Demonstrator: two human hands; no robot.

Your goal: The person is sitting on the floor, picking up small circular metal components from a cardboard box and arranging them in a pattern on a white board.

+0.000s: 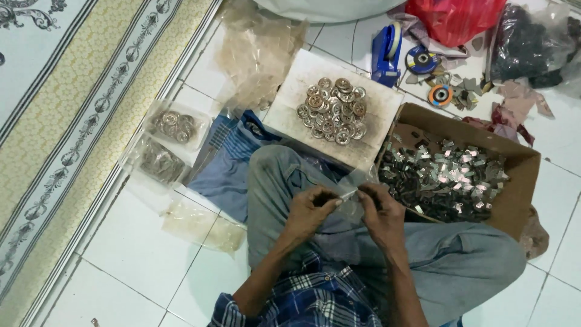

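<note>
Head view: over the lap, left hand (310, 212) and right hand (380, 212) each pinch the small clear plastic bag (352, 195), grips clamped on its mouth; keeping the edges taut looks wise.

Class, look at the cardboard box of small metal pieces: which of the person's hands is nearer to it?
The right hand. It sits just beside the cardboard box, close to its near-left edge, while the left hand is farther from the box, over the person's lap.
</note>
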